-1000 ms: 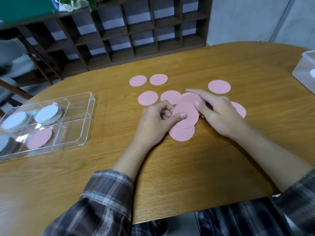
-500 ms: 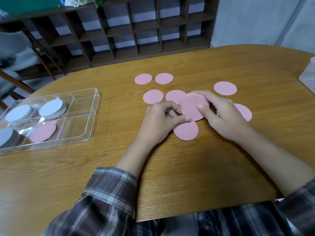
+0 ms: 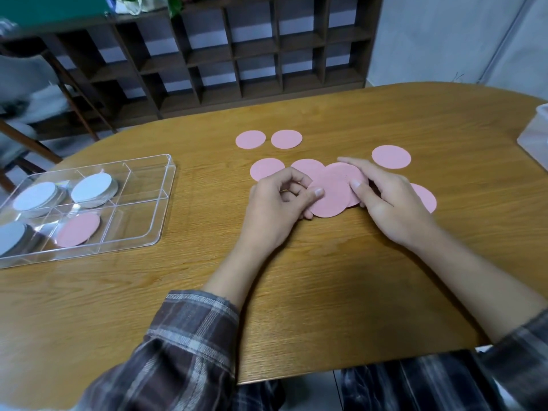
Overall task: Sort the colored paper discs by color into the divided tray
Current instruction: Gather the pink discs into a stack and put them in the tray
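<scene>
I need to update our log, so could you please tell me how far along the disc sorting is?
Done: the tray holds three white stacks and one pink disc. In hand: the left hand and right hand together hold a small pink stack. Left: about six loose discs on the table, such as and.

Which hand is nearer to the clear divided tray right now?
Left. The left hand is at the gathered pink discs, on the side facing the tray; the right hand is on their far side.
</scene>
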### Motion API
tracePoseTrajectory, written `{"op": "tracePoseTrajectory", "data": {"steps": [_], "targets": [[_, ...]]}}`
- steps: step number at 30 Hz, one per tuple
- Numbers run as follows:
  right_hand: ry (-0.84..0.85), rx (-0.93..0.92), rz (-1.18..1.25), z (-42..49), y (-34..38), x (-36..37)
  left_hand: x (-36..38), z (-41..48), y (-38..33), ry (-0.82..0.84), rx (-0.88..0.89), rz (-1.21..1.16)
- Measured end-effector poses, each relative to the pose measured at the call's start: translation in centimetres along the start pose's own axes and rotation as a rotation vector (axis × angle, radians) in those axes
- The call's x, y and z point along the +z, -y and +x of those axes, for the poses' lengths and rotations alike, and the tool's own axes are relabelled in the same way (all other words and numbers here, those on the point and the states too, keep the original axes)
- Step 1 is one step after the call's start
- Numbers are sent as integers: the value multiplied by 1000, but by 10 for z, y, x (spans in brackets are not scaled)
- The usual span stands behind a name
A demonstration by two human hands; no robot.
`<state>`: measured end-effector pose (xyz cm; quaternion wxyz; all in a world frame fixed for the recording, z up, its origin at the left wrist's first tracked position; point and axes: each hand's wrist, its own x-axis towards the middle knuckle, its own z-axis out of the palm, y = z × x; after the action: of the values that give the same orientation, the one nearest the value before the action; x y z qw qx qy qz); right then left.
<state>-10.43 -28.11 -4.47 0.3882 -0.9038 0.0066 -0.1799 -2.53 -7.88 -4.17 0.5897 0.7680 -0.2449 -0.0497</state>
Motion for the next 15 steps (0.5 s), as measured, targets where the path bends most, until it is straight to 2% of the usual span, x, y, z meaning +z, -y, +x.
{"op": "tracePoseTrajectory", "data": {"steps": [10,15], "targets": [[33,-67,64,-2,5,0,6,0,3,-147,93,195],[56,-43,96,-3,5,2,5,1,3,-141,85,173]]}}
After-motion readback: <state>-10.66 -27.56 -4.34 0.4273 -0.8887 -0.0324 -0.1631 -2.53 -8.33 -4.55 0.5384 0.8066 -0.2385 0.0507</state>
